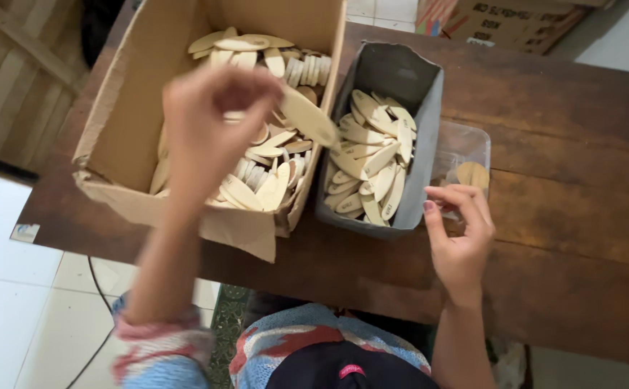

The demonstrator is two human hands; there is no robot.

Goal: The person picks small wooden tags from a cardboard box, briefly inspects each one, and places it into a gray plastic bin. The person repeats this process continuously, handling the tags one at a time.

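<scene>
My left hand (210, 119) is raised over the brown cardboard box (123, 126) and pinches one flat oval wooden piece (309, 115), whose tip reaches toward the grey box (430, 108). Both boxes hold several pale oval wooden pieces (372, 155). My right hand (458, 230) rests at the near right corner of the grey box, fingers curled and apart, beside a clear plastic tub (466, 140) with a wooden piece (473, 174) inside. I cannot see anything held in the right hand.
The boxes stand on a dark wooden table (574, 216). A printed cardboard carton (502, 21) sits beyond the table's far edge. White floor tiles (12, 317) and a dark cable (95, 288) lie to the left below the table.
</scene>
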